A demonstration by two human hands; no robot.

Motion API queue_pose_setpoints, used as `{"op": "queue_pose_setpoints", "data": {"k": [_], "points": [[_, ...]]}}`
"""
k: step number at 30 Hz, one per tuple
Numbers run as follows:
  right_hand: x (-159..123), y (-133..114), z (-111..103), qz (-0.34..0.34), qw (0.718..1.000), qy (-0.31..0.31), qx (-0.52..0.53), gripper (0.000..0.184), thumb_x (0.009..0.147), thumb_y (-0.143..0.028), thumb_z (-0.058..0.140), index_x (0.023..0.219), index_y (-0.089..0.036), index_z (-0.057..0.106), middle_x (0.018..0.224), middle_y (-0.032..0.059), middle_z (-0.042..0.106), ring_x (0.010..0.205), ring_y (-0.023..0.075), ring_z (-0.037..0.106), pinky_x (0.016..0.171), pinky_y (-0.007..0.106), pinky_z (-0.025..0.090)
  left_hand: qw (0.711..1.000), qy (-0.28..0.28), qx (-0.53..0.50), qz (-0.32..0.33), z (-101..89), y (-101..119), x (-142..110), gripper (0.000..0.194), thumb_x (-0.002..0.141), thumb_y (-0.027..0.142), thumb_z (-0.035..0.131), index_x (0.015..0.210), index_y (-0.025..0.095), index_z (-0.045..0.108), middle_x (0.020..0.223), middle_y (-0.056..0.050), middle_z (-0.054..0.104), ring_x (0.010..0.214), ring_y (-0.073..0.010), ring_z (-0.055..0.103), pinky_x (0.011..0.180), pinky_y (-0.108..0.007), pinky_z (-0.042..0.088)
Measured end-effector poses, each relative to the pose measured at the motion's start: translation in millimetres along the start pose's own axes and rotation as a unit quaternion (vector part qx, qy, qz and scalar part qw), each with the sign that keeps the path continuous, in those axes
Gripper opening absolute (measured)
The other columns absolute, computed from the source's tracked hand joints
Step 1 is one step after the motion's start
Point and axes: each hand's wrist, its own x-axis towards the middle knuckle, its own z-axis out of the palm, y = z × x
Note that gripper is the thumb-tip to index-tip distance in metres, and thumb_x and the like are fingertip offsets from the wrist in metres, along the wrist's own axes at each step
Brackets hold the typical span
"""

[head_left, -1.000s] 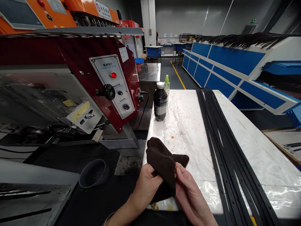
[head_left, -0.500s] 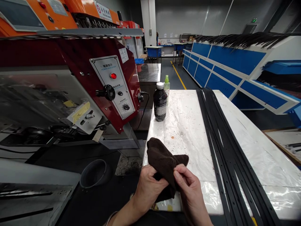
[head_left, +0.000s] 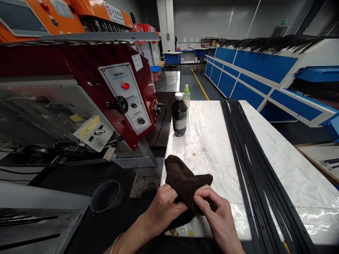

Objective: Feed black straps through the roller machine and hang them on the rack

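Note:
A dark brown cloth (head_left: 181,176) is bunched between my two hands, above the near left part of the plastic-covered table (head_left: 206,137). My left hand (head_left: 165,206) is closed around the cloth's lower left side. With thumb and fingertips, my right hand (head_left: 213,208) pinches the cloth's right edge. Beyond the cloth a dark bottle with a white cap (head_left: 179,115) stands upright, and a clear spray bottle with a green top (head_left: 186,97) is partly hidden behind it. Long black straps with holes (head_left: 254,158) lie lengthwise on the table, right of my hands.
At the left stands a dark red machine (head_left: 124,95) with a lit red lamp and knobs. A grey bucket (head_left: 107,195) sits on the floor below it. Blue and white cabinets (head_left: 246,77) bearing dark strips line the right. A yellow floor line (head_left: 200,84) runs between.
My right hand's pinching fingers have shifted slightly left along the cloth. Both hands still hold it in nearly the same place. The view has moved a little.

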Motion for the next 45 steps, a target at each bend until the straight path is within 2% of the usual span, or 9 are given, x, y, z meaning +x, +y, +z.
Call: {"op": "queue_pose_setpoints", "data": {"k": [8, 11, 12, 14, 16, 19, 28, 37, 45], "points": [[-1.6, 2.0, -1.1, -0.005, 0.999, 0.007, -0.035, 0.024, 0.089, -0.040, 0.061, 0.074, -0.021, 0.063, 0.076, 0.0005, 0.055, 0.071, 0.0147, 0.050, 0.066, 0.025, 0.040, 0.994, -0.062, 0.053, 0.078, -3.1, -5.9, -2.3, 0.018, 0.088, 0.018, 0.056, 0.072, 0.015, 0.063, 0.063, -0.001, 0.065, 0.060, -0.0127, 0.058, 0.060, -0.024, 0.043], [-1.3, 2.5, -0.7, 0.011, 1.000, 0.011, -0.018, 0.023, 0.088, -0.041, 0.063, 0.077, -0.021, 0.066, 0.078, 0.0012, 0.058, 0.074, 0.0149, 0.051, 0.068, 0.025, 0.040, 0.993, -0.094, -0.051, -0.059, -0.6, -4.8, 2.0, 0.012, 0.084, 0.018, 0.060, 0.075, 0.015, 0.068, 0.068, -0.002, 0.068, 0.064, -0.0143, 0.060, 0.062, -0.025, 0.045], [-0.6, 2.4, -0.3, 0.027, 1.000, 0.009, 0.010, 0.022, 0.087, -0.041, 0.065, 0.079, -0.021, 0.068, 0.078, 0.0015, 0.059, 0.075, 0.0152, 0.052, 0.070, 0.026, 0.041, 0.977, -0.097, -0.137, -0.134, 1.0, -4.1, 4.3, 0.010, 0.083, 0.020, 0.062, 0.077, 0.015, 0.069, 0.070, -0.002, 0.069, 0.065, -0.0143, 0.061, 0.062, -0.025, 0.046], [1.1, 2.0, 0.9, 0.076, 0.992, 0.003, 0.104, 0.023, 0.083, -0.043, 0.069, 0.085, -0.020, 0.069, 0.079, 0.0018, 0.061, 0.077, 0.0156, 0.054, 0.073, 0.026, 0.042, 0.904, -0.084, -0.332, -0.258, 4.9, -2.7, 9.0, 0.011, 0.082, 0.023, 0.064, 0.081, 0.015, 0.071, 0.073, -0.003, 0.072, 0.066, -0.0144, 0.063, 0.063, -0.025, 0.049], [2.7, 1.4, 2.5, 0.127, 0.971, 0.000, 0.203, 0.024, 0.081, -0.043, 0.071, 0.087, -0.020, 0.069, 0.077, 0.0011, 0.061, 0.077, 0.0145, 0.053, 0.074, 0.025, 0.042, 0.824, -0.066, -0.470, -0.309, 8.9, -1.8, 12.2, 0.012, 0.082, 0.024, 0.065, 0.084, 0.015, 0.073, 0.073, -0.003, 0.073, 0.068, -0.0154, 0.065, 0.065, -0.025, 0.052], [4.5, 0.6, 4.8, 0.160, 0.949, -0.001, 0.272, 0.024, 0.081, -0.042, 0.072, 0.083, -0.018, 0.067, 0.075, 0.0001, 0.057, 0.074, 0.0124, 0.048, 0.073, 0.023, 0.040, 0.783, -0.047, -0.529, -0.323, 13.2, -1.1, 13.1, 0.009, 0.080, 0.020, 0.068, 0.079, 0.015, 0.075, 0.073, -0.004, 0.075, 0.072, -0.0160, 0.068, 0.067, -0.024, 0.053], [5.1, 5.6, 8.3, 0.139, 0.963, 0.017, 0.231, 0.025, 0.080, -0.042, 0.073, 0.085, -0.017, 0.070, 0.075, -0.0004, 0.057, 0.072, 0.0110, 0.049, 0.068, 0.022, 0.040, 0.827, -0.029, -0.468, -0.311, 15.3, -3.8, 7.7, 0.011, 0.072, 0.013, 0.074, 0.082, 0.017, 0.077, 0.077, -0.002, 0.077, 0.072, -0.0158, 0.069, 0.069, -0.024, 0.056], [7.0, 18.2, 7.9, 0.111, 0.971, 0.051, 0.206, 0.022, 0.077, -0.039, 0.077, 0.088, -0.020, 0.074, 0.075, -0.0006, 0.060, 0.071, 0.0104, 0.052, 0.065, 0.020, 0.042, 0.920, -0.043, -0.300, -0.249, 8.6, -2.8, 8.4, 0.013, 0.081, 0.016, 0.063, 0.080, 0.019, 0.076, 0.083, 0.001, 0.077, 0.072, -0.0116, 0.067, 0.069, -0.019, 0.051], [6.0, 10.0, 2.6, 0.040, 0.998, 0.023, 0.053, 0.020, 0.084, -0.040, 0.069, 0.081, -0.021, 0.071, 0.078, -0.0004, 0.059, 0.073, 0.0118, 0.051, 0.066, 0.021, 0.040, 0.972, -0.024, -0.133, -0.192, 9.1, -4.0, 7.2, 0.023, 0.079, 0.029, 0.066, 0.061, 0.014, 0.067, 0.057, 0.001, 0.064, 0.055, -0.0091, 0.054, 0.057, -0.019, 0.041]]}}
